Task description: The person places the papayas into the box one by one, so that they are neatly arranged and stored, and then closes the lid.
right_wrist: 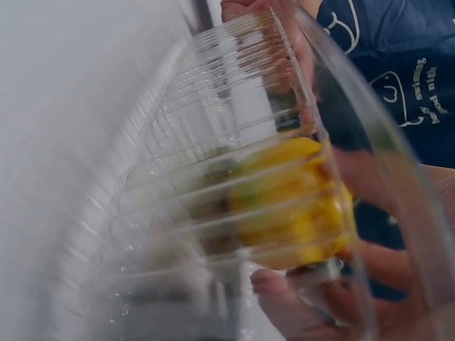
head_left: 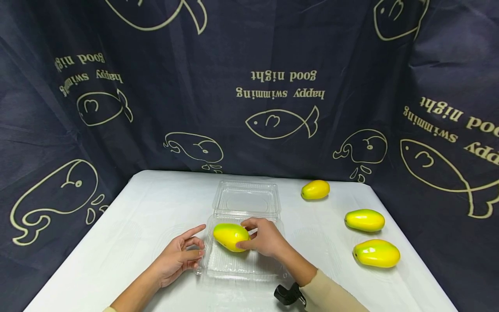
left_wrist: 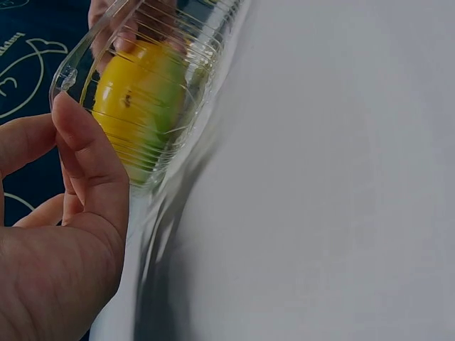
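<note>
A yellow-green papaya is inside the base of a clear plastic clamshell container, and my right hand grips its right end between thumb and fingers. Ribbed clear plastic partly covers that papaya and the right-hand fingers in the right wrist view. At the container's left rim is my left hand, index finger stretched out and the other fingers bent. Seen from the left wrist, the left thumb and a finger pinch the rim near a corner.
The container's lid lies folded back behind the base. Three more papayas rest on the right of the white table: one at the back, one midway and one nearer. A dark printed curtain encloses the back and sides.
</note>
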Demonstrator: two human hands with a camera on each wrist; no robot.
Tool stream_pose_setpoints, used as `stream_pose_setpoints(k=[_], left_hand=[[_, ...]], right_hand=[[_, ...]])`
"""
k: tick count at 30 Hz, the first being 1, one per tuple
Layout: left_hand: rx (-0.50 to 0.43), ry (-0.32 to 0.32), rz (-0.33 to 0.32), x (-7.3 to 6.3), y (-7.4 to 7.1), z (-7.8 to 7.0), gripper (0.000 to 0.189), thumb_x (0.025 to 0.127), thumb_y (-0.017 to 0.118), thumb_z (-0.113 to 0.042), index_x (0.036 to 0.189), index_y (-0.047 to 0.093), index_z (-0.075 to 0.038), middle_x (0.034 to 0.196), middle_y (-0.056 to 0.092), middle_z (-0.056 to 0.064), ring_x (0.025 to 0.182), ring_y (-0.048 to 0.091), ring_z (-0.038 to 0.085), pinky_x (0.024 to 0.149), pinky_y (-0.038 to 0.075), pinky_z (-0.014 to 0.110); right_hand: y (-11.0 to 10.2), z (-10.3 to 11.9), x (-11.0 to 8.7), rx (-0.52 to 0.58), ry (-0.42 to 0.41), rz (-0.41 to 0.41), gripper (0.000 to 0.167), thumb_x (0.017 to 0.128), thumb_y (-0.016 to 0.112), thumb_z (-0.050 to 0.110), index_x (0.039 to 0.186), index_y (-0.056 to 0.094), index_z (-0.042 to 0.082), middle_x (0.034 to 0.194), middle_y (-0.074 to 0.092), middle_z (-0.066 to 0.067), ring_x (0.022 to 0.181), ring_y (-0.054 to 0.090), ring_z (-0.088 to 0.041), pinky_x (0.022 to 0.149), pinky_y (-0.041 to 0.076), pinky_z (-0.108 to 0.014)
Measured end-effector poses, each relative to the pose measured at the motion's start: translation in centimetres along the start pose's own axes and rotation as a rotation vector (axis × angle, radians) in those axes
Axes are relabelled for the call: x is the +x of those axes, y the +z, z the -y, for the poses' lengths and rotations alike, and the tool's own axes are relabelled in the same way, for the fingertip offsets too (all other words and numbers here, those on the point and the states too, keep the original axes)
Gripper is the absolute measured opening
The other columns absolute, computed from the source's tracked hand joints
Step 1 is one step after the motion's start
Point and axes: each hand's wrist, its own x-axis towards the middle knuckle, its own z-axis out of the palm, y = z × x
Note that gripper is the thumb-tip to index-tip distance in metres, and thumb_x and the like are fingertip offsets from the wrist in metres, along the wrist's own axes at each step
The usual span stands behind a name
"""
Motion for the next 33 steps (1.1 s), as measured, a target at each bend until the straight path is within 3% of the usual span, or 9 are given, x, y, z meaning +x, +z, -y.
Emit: stream_pose_setpoints(k=[25, 33], left_hand=[[0.003, -0.003, -0.002, 0.07, -0.10, 0.04, 0.090, 0.095, 0.068, -0.001, 0.164, 0.012, -0.007, 0.105, 0.056, -0.002, 0.069, 0.058, 0.007, 0.064, 0.057, 0.017], [0.009, 0.000, -0.005, 0.04, -0.13, 0.00, 0.089, 0.095, 0.067, 0.000, 0.164, 0.012, -0.007, 0.105, 0.056, -0.003, 0.070, 0.058, 0.007, 0.064, 0.057, 0.017]], right_hand=[[-0.32, -0.04, -0.13, 0.019, -0.008, -0.017, 0.060, 0.073, 0.092, 0.021, 0.127, 0.070, 0.004, 0.116, 0.072, -0.012, 0.087, 0.072, -0.023, 0.069, 0.060, -0.023], [-0.28, -0.14, 0.20, 0.034, -0.030, -0.021, 0.059, 0.075, 0.092, 0.020, 0.128, 0.070, 0.007, 0.123, 0.072, -0.009, 0.097, 0.073, -0.027, 0.075, 0.062, -0.025]])
